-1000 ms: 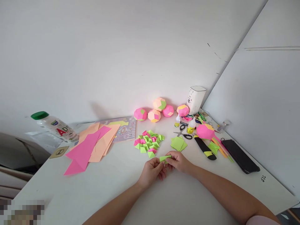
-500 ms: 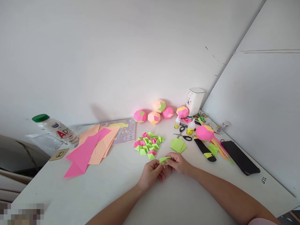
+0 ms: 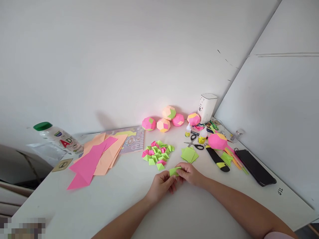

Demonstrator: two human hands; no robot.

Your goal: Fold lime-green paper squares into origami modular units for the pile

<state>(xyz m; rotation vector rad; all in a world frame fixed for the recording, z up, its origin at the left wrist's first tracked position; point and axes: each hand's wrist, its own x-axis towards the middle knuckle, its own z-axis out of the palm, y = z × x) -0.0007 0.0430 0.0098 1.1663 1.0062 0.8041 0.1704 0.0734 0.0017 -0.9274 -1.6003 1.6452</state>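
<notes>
Between my two hands is a small piece of green paper (image 3: 174, 171), folded or bent along its top. My left hand (image 3: 161, 186) pinches its left and lower side, thumb in front. The right side is gripped by my right hand (image 3: 190, 173), with the thumb laid over the paper and the other fingers behind. Just beyond my hands lies a heap of folded green and pink paper pieces (image 3: 157, 153). Near my right hand is a small stack of flat green paper squares (image 3: 189, 154). Part of the held paper is hidden by my thumbs.
Scissors (image 3: 198, 146), two glue bottles (image 3: 202, 135), a black-and-yellow cutter (image 3: 217, 159) and a black phone (image 3: 255, 167) lie to the right. Faceted paper balls (image 3: 163, 125) sit by the wall. Pink and orange sheets (image 3: 87, 162) and a green-capped bottle (image 3: 58, 137) stand left.
My fingers have shifted slightly on the green paper, and its visible face looks a little more curved. The other things on the table have stayed in place.
</notes>
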